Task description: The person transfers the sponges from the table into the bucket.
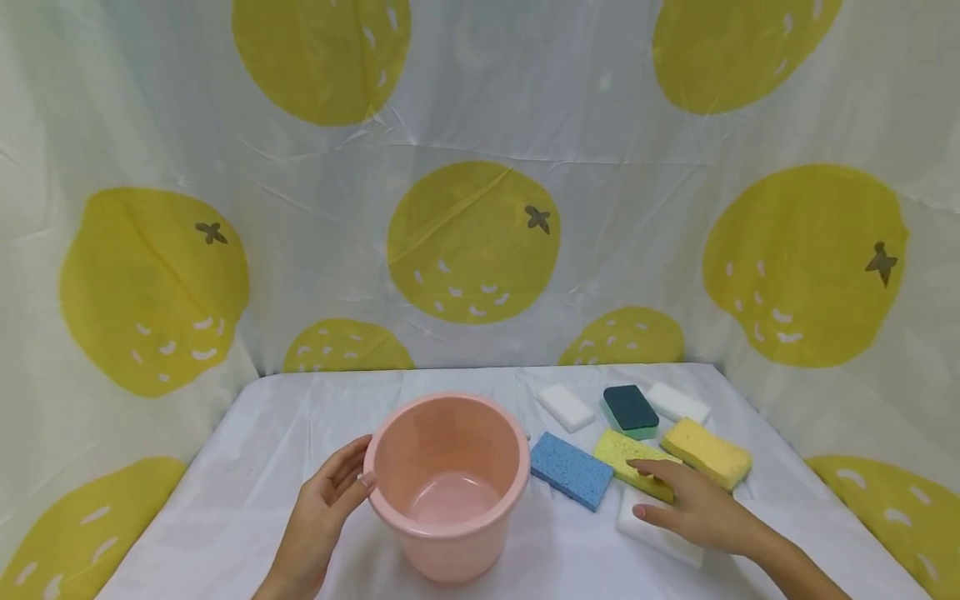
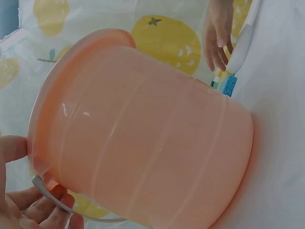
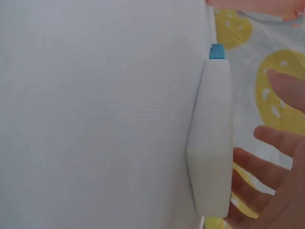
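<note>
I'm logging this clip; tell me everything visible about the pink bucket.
The bucket is pale pink, smooth and plastic-looking, with a wide turned-out rim, walls tapering to a narrower base, and faint bands running round the outside. A thin greyish handle hangs down outside it. It stands upright on the white cloth, its open top showing the pink floor inside. The left hand holds its rim on the left side; a blue sponge lies just to its right.
</note>
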`<state>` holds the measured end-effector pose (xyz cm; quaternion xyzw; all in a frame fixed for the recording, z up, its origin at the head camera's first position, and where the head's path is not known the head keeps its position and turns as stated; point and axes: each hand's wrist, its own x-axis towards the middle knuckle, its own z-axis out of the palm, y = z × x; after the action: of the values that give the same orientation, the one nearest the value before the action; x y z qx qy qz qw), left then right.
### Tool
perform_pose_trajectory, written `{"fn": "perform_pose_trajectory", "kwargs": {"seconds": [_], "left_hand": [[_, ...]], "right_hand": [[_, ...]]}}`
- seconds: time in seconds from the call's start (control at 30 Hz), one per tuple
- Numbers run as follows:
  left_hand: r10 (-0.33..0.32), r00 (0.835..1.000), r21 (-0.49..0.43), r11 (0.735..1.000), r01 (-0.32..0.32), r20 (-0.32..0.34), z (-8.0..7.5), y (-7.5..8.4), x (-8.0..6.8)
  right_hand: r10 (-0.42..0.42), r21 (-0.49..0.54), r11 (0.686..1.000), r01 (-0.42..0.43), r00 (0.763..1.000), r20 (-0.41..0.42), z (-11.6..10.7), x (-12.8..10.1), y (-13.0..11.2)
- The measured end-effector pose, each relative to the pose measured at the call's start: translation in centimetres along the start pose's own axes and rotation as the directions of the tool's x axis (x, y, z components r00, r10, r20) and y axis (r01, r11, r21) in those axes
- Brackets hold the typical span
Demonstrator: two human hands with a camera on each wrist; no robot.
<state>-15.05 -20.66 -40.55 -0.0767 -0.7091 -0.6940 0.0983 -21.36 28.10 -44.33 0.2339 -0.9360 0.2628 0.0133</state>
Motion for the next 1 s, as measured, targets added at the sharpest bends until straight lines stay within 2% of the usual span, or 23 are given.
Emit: {"fn": "perform_pose_trajectory", "kwargs": {"seconds": [0.13,0.43,0.67,0.87,1.0], "left_hand": [[0.009,1.000,0.005,1.000,-0.009,0.001,-0.1,-0.2,-0.1],[-0.003,1.000,0.019,1.000,0.003,0.003,-0.1,-0.2,-0.1],[-0.015,1.000,0.022,1.000,0.015,0.008,0.0,0.0,0.0],[-0.030,0.999,0.018,0.999,0.030,0.013,-0.1,0.0,0.0],[-0.036,0.999,0.008,0.999,0.036,0.016,-0.2,0.0,-0.1]], "right_hand": [[-0.006,-0.056,0.998,0.009,0.999,0.053,0.6,-0.3,0.7],[-0.071,-0.179,0.981,0.075,0.997,0.029,0.7,0.0,1.2],[-0.048,-0.172,0.983,0.063,0.995,0.093,0.8,0.0,1.5],[-0.069,-0.169,0.982,0.082,0.994,0.080,0.9,-0.3,1.2],[-0.037,-0.183,0.981,0.057,0.993,0.108,0.9,-0.1,1.0]]}}
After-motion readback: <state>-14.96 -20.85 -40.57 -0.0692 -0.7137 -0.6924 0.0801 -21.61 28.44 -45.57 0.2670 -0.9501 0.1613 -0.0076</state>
